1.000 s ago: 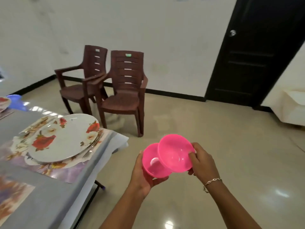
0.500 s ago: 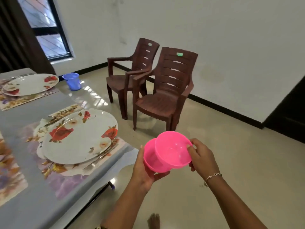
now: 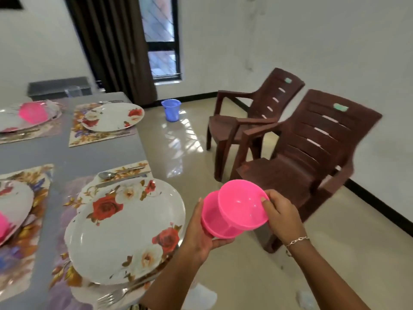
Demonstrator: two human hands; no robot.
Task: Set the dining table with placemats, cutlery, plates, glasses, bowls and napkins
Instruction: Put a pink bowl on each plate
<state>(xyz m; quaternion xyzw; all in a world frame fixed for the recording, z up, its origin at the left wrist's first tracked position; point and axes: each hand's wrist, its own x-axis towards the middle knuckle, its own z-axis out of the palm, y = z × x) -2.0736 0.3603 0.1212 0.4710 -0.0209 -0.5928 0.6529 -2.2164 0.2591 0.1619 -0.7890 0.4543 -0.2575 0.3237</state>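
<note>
I hold two pink plastic bowls in front of me, beside the table's right edge. My left hand cups the lower bowl from beneath. My right hand pinches the rim of the upper bowl, which is tilted and overlaps the lower one. On the grey table a floral plate lies on a placemat just left of my hands, with a spoon beyond it and a fork near me. A second plate lies farther back. Another pink bowl rests on a plate at the far left.
Two brown plastic chairs stand on the tiled floor to the right, close to my hands. A blue bucket sits on the floor under the window by a dark curtain. A further place setting with something pink shows at the left edge.
My view has swung left toward the table, bringing more place settings and the window into sight. Both hands keep the same hold on the two pink bowls, now nearer the table's edge.
</note>
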